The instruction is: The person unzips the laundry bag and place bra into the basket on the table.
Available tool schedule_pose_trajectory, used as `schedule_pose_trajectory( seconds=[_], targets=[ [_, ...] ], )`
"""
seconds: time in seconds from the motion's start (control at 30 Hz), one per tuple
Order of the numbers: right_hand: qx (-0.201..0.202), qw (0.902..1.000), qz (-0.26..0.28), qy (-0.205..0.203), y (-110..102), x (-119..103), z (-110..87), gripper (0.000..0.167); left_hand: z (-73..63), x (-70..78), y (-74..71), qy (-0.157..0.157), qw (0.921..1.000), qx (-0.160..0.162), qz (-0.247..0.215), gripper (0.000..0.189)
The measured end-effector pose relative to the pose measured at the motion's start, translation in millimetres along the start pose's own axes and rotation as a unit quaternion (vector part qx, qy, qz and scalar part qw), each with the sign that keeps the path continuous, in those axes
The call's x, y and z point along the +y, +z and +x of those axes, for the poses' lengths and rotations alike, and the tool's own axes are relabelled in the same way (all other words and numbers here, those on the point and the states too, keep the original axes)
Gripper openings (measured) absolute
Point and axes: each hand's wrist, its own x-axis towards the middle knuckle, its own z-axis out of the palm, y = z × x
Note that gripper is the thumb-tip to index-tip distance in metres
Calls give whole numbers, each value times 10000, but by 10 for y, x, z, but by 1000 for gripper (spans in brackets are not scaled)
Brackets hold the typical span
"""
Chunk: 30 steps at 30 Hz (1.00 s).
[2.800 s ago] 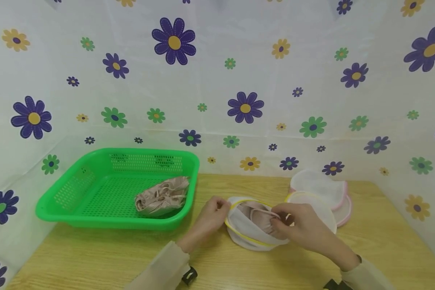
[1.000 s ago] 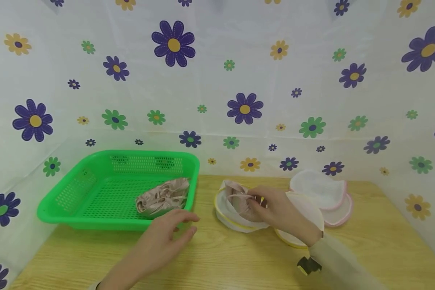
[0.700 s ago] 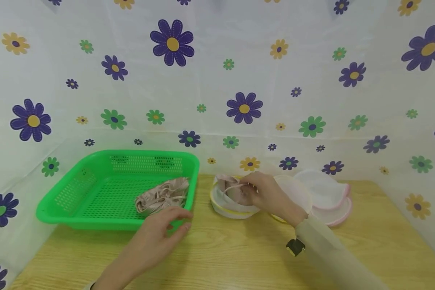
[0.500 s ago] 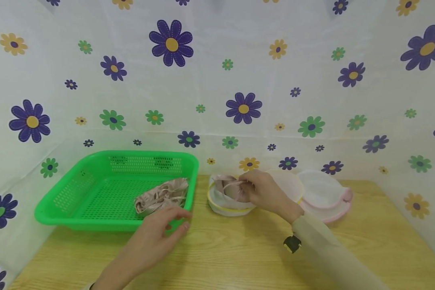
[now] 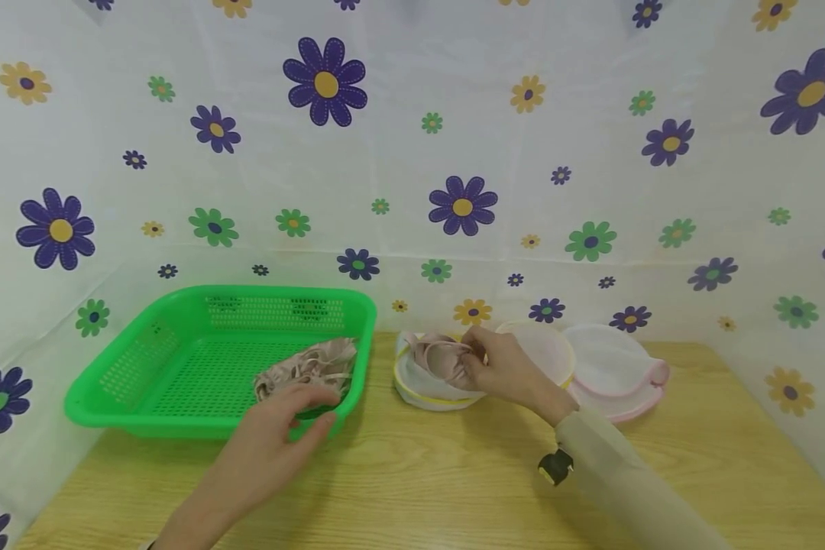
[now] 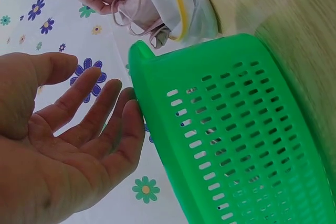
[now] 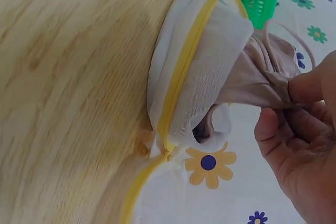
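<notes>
My right hand (image 5: 505,367) pinches a mauve satin garment (image 5: 445,357) with thin straps. Part of it lies inside a round white mesh laundry bag (image 5: 429,393) edged with a yellow zip. In the right wrist view the gathered satin garment (image 7: 252,74) sticks out of the bag's mouth, thumb and fingers closed on its edge. My left hand (image 5: 264,439) holds nothing; its fingers are spread and loosely bent beside the near right corner of a green plastic basket (image 5: 186,425). A similar crumpled satin garment (image 5: 309,365) lies in that basket, partly behind the left hand.
The mesh bag's yellow-edged lid (image 5: 539,351) lies folded back to the right. Beyond it are white mesh pieces with pink edging (image 5: 608,363), one with a curled rim. A flower-printed sheet (image 5: 467,137) stands behind the wooden table (image 5: 440,481).
My left hand has let go of the mesh bag's rim and moved left to the basket. The bag and garment have shifted left and back with my right hand.
</notes>
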Motion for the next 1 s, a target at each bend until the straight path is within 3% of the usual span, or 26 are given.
schedule_pose_trajectory(
  seconds=[0.17,0.6,0.8,1.0],
  targets=[
    [347,9994,-16,13,10,-9,-13,10,-11,-21,15,-50,9999,-4,128,19],
    [1269,9884,-511,-667,-97,-107,-15,15,-36,-72,37,143,9992,38,379,18],
    [1584,9837,-565,-632,-159,-138,-4,14,-62,-128,38,303,9956,68,885,15],
    [2059,9744,-527,-736,-201,-127,-9,14,-113,-217,-15,624,9859,240,1531,18]
  ],
)
